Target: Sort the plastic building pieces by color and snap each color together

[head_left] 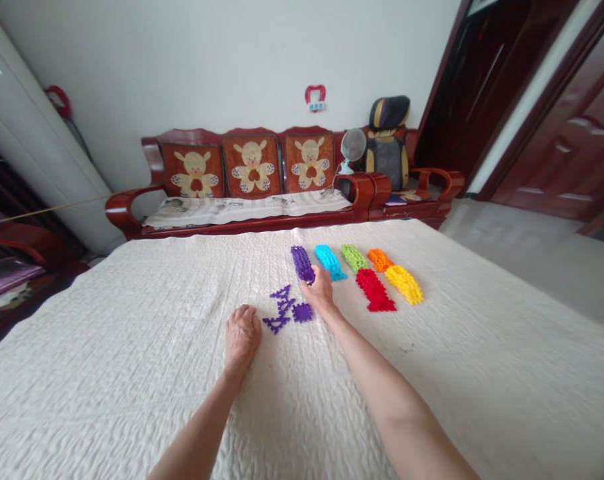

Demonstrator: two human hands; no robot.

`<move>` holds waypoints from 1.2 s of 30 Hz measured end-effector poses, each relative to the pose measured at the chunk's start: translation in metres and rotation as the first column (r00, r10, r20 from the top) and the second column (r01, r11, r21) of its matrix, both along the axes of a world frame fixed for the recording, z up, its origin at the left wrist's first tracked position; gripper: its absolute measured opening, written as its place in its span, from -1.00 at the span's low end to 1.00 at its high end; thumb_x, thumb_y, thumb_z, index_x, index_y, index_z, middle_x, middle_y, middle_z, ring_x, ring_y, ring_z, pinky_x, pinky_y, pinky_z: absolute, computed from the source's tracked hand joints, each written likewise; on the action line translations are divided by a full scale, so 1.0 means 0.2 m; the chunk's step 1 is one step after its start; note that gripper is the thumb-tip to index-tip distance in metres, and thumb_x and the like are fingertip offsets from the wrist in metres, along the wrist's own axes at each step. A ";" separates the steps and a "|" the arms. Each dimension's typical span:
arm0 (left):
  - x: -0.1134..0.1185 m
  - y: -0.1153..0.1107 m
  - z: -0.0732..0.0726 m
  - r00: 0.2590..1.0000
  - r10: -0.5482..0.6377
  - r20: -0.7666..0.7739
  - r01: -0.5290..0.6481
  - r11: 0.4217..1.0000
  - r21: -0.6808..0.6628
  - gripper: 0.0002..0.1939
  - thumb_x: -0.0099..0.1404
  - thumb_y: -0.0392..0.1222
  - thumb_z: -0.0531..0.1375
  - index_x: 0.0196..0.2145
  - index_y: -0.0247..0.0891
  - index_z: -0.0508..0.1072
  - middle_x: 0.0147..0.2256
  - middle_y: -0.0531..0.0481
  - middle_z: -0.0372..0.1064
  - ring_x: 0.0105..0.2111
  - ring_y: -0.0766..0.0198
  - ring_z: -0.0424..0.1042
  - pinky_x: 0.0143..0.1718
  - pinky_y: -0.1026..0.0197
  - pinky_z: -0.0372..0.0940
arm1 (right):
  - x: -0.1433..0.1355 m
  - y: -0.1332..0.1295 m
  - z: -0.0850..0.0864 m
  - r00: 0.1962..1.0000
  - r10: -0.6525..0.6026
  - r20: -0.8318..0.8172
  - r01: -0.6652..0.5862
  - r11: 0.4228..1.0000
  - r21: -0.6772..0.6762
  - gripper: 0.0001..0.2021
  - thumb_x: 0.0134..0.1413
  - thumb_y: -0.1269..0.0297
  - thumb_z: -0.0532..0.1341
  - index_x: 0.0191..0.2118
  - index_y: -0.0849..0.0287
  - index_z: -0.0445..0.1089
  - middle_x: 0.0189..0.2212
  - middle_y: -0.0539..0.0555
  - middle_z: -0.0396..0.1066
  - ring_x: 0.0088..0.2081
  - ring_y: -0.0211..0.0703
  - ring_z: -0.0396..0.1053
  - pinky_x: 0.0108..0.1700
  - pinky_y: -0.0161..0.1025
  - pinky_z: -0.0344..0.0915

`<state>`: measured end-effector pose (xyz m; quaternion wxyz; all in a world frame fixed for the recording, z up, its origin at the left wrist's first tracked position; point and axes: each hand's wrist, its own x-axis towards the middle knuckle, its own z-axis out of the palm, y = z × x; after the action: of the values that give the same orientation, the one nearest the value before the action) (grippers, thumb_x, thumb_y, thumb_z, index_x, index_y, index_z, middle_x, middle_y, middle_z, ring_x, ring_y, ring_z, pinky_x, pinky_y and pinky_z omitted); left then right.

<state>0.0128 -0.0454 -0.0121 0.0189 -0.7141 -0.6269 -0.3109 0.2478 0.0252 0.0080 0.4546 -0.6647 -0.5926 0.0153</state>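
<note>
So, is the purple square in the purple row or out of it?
Out: the purple square lies on the white cover, apart from the purple row.

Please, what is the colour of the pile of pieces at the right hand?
Purple; the pile at the right hand shows best in the head view.

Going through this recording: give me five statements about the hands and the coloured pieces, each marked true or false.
1. The right hand is at the near end of the purple row. True.
2. The left hand is raised high. False: it rests on the white cover.
3. The light-blue row lies between the purple row and the green row. True.
4. The square purple piece lies right of the red row. False: it lies left.
5. The yellow row is right of the red row. True.
</note>
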 end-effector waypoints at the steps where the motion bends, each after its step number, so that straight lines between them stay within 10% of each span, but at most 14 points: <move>1: 0.00 0.00 0.00 1.000 0.002 -0.001 -0.002 1.000 -0.003 -0.70 0.29 -0.29 0.01 -0.16 -0.27 0.50 -0.04 -0.13 0.44 -0.03 0.08 0.38 0.02 0.05 0.25 | -0.01 0.02 0.00 1.000 -0.007 0.006 0.007 1.000 0.026 -0.51 -0.06 0.25 0.19 0.05 0.27 0.27 -0.09 0.23 0.35 0.00 0.02 0.24 0.11 -0.06 0.18; 21: -0.01 0.01 -0.02 1.000 -0.027 -0.003 0.027 1.000 -0.008 -0.71 0.28 -0.29 0.03 -0.15 -0.22 0.50 -0.04 -0.12 0.43 -0.03 0.08 0.38 0.01 0.04 0.27 | -0.01 0.09 -0.05 0.998 -0.058 0.035 0.055 0.996 0.070 -0.56 0.01 0.12 0.19 0.01 0.22 0.29 -0.12 0.23 0.33 -0.05 0.07 0.25 0.03 0.00 0.22; 31: 0.02 -0.02 0.04 0.999 0.020 -0.028 -0.022 0.997 -0.077 -0.72 0.28 -0.29 0.04 -0.16 -0.23 0.50 -0.04 -0.12 0.42 -0.04 0.09 0.36 0.01 0.05 0.22 | 0.01 -0.05 -0.05 0.984 0.116 -0.136 -0.105 0.991 0.087 -0.68 -0.03 0.33 0.09 -0.12 0.23 0.37 -0.22 0.16 0.40 -0.16 -0.07 0.36 -0.02 -0.10 0.30; 36: 0.03 -0.06 0.09 1.000 0.021 -0.018 -0.022 0.995 -0.100 -0.72 0.30 -0.28 0.02 -0.16 -0.24 0.50 -0.07 -0.14 0.41 -0.05 0.08 0.34 -0.01 0.05 0.19 | 0.07 -0.26 -0.02 0.892 0.431 -0.139 -0.443 0.893 -0.076 -0.68 -0.10 0.39 0.12 -0.15 0.16 0.42 -0.17 0.08 0.46 -0.15 -0.13 0.43 -0.04 -0.16 0.34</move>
<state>0.0197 -0.0564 0.0063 -0.0083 -0.7099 -0.6492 -0.2730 0.2616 -0.0273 0.0038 0.4383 -0.5353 -0.6972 0.1880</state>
